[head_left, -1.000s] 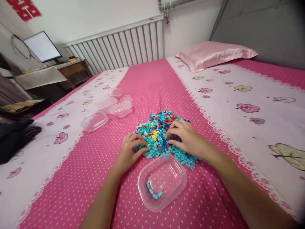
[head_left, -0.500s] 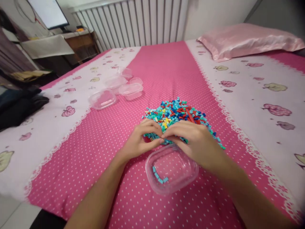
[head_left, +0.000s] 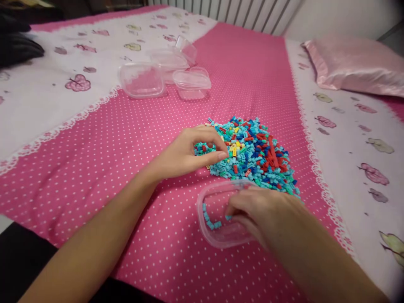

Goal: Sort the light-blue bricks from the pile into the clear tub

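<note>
My right hand reaches over a clear plastic container, its thumb and forefinger pinched on a small light-blue building brick. Along the container's left side, several joined light-blue bricks lie in a curved strip. At the near left edge of a heap of building bricks, my left hand is curled, with thumb and forefinger tips pressed together. Whatever may be between those tips is hidden. Light blue, dark blue, red, green and yellow pieces make up the heap.
Several more clear containers lie farther back on the left of the pink dotted bedsheet. A pink pillow rests at the far right, and dark cloth at the far left. A slatted headboard stands behind.
The two hands have parted. My right hand has come down over the container with a light-blue brick, while my left stays by the heap. The camera view has tilted downward.
</note>
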Demonstrator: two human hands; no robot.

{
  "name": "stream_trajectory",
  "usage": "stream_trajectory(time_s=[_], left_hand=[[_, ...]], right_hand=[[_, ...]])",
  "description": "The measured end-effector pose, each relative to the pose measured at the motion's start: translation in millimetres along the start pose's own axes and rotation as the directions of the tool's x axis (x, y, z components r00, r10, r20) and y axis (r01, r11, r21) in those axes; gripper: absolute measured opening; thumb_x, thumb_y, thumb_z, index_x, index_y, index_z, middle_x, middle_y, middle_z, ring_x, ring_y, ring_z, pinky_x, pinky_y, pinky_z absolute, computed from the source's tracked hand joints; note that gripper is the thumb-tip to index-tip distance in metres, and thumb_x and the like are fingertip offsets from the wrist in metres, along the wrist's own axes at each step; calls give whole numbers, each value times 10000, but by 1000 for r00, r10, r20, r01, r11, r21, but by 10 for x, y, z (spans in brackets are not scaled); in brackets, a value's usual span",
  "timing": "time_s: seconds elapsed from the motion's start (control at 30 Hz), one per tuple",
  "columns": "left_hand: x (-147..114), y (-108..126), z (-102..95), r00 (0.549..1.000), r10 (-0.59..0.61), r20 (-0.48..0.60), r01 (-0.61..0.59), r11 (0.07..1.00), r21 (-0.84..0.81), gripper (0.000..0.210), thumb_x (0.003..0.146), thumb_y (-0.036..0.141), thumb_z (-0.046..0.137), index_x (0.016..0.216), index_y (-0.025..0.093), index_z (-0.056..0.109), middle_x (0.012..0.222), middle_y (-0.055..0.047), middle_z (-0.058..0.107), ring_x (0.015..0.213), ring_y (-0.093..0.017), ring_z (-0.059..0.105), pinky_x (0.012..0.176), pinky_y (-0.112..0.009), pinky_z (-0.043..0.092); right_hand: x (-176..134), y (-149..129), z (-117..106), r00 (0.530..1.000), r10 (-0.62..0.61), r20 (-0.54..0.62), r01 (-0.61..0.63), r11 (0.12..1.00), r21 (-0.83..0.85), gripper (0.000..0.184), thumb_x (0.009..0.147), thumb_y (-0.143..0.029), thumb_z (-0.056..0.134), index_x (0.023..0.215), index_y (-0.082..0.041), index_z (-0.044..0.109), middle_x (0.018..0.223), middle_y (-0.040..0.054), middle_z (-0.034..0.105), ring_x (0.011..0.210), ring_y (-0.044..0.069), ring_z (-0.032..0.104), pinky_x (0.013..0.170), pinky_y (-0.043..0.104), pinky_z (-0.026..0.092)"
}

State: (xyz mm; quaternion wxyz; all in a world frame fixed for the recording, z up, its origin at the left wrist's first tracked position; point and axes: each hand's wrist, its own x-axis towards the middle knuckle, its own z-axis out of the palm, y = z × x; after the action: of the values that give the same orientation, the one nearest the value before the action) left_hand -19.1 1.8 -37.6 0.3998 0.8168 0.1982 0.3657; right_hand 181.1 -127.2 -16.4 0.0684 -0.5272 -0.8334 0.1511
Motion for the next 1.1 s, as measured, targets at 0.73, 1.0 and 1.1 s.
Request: stream_trajectory(time_s=[0.73,1.0,1.1], left_hand=[[10,2,-9,999,-27,-40,23,994,-106,74,936,240,721,870,212,739,896,18,754,880,-137,682,838,-287,509],[22,17,4,998,-42,-55,36,994,-99,78,925,236,723,854,209,739,872,22,749,869,-138,684,824,-282,508],[26,10,0,998,-41,-56,36,996,-85,90,925,258,727,849,212,741,865,21,750,869,-143,685,827,-289,505]], right_hand=[[29,-27,176,995,54,85,-59,996,66,227,759,-52,565,705,-251,660,709,-15,690,626,166,539,582,325,267],[137,-38,127,961,37,274,-76,988,131,198,695,-32,577,667,-225,613,649,-45,622,580,122,451,576,322,223],[158,-32,140,950,28,312,-75,988,138,215,720,-12,570,661,-212,619,666,-37,633,594,117,458,591,318,237]])
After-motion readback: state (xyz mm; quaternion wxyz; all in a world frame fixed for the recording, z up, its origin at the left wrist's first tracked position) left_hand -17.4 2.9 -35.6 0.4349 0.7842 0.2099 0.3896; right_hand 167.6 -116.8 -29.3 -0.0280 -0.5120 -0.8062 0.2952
